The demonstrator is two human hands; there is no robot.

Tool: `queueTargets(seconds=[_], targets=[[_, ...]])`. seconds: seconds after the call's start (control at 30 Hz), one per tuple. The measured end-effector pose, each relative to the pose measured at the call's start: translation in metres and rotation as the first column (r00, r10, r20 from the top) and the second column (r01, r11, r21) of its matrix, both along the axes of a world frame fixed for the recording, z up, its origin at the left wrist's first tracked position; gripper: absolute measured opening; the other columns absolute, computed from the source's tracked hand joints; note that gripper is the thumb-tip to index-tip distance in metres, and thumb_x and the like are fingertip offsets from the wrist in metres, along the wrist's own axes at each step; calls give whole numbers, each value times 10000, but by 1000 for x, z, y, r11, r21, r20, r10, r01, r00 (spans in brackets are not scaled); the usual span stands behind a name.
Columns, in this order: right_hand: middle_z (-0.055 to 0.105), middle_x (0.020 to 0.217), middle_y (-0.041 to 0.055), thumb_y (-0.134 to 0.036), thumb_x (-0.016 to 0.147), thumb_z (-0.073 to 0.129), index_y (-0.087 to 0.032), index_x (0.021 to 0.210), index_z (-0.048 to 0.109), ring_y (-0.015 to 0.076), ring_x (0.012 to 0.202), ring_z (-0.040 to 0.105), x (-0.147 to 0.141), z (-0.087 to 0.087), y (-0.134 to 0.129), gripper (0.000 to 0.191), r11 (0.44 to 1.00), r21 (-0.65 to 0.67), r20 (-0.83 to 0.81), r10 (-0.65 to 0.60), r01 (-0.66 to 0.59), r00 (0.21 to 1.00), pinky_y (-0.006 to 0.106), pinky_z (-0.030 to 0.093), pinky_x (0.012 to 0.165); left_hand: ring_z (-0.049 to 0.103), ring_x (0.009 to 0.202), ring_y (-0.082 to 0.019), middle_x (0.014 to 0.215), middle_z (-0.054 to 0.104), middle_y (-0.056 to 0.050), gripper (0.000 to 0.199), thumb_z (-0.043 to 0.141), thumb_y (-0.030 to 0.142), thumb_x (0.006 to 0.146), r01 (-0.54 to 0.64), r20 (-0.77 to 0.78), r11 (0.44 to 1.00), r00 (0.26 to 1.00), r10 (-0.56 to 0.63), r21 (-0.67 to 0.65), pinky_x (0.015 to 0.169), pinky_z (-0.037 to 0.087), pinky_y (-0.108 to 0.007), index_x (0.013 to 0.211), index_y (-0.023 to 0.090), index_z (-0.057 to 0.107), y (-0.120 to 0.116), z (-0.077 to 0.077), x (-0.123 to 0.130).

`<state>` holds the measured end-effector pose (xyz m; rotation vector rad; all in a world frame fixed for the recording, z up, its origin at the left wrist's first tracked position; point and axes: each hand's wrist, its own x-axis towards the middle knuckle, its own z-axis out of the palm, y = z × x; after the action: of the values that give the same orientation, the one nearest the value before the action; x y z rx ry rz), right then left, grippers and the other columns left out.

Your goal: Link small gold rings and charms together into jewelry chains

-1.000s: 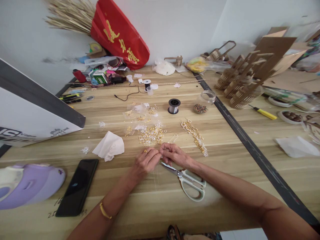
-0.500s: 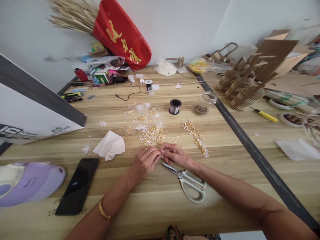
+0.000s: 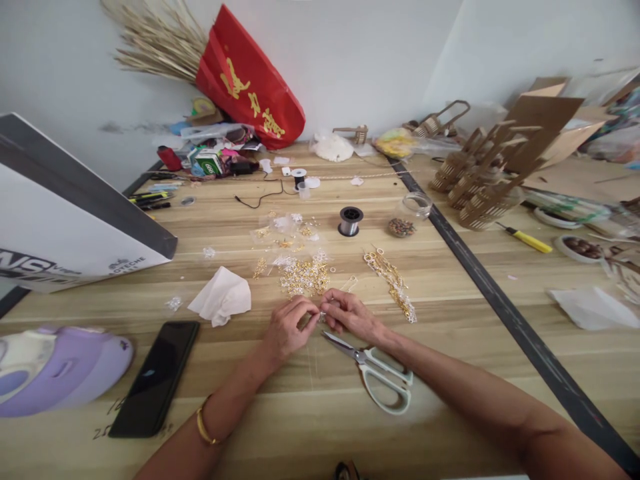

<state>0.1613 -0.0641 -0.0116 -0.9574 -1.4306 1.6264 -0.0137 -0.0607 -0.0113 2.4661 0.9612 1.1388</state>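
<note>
My left hand and my right hand meet fingertip to fingertip just above the wooden table. Thumb and forefinger are pinched on each. A small silvery piece shows between them, too tiny to name. Fine pale thread runs down over the wood below my left fingers. Right behind my hands lies a heap of gold and silver beads. Scissors with pale handles rest under my right wrist, blades pointing toward my fingers. To the right of the heap are gold and silver strung pieces.
A wire spool and a jar of small beads stand farther back. On the left are a tissue, a black phone, a purple object and a large box. Small woven baskets stand at right.
My left thumb and forefinger have bowed apart into a loop, tips still pinched near the right hand. The whole view has tilted up slightly; the table things lie as before.
</note>
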Motion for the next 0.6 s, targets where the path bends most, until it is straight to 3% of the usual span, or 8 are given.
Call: queueTargets(seconds=[0.13,0.33,0.6], targets=[[455,524,-83,-453,825,543,-182,899,450,52,389,384,1,-1,-1,296,997,66,6,-34,34,999,160,300,373,584,675,-133,696,619,-31,61,543,113,788,-26,42,999,999,27,-45,630,480,-248,754,158,567,0,-2,1],[423,557,-58,-377,815,576,-155,841,523,63,477,367,3,1,-4,230,972,235,187,-66,21,980,183,281,433,588,673,-133,694,621,-33,57,553,117,782,-60,62,997,996,63,-47,630,485,-249,741,150,571,-1,-2,1],[435,536,-52,-377,822,551,-146,819,574,69,465,351,4,1,-5,232,962,274,293,-73,-11,953,200,262,437,606,697,-139,710,640,-38,65,541,126,794,-87,-4,995,996,87,56,646,494,-254,752,156,580,-3,0,2]])
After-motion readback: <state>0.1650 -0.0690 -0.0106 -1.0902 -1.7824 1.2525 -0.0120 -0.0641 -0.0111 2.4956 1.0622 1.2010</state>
